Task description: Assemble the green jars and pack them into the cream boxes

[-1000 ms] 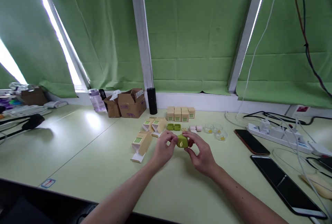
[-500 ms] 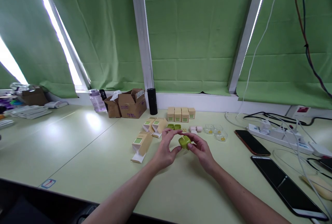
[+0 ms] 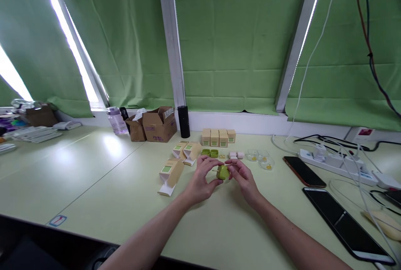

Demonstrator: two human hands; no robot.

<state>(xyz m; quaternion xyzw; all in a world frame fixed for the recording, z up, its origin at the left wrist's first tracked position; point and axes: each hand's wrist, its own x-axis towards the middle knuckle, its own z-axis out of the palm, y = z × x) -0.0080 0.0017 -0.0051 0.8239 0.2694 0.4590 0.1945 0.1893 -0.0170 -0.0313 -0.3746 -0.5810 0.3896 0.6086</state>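
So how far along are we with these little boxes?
Looks done: four closed tan cardboard boxes stand in a row at the back. In hand: left hand and right hand both grip a small green plastic case. Left: three open tan boxes lie nearby, and two green cases sit beside them.

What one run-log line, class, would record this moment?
left hand: grips small green case | right hand: fingers on same case | place: over table | near: open cartons to the left
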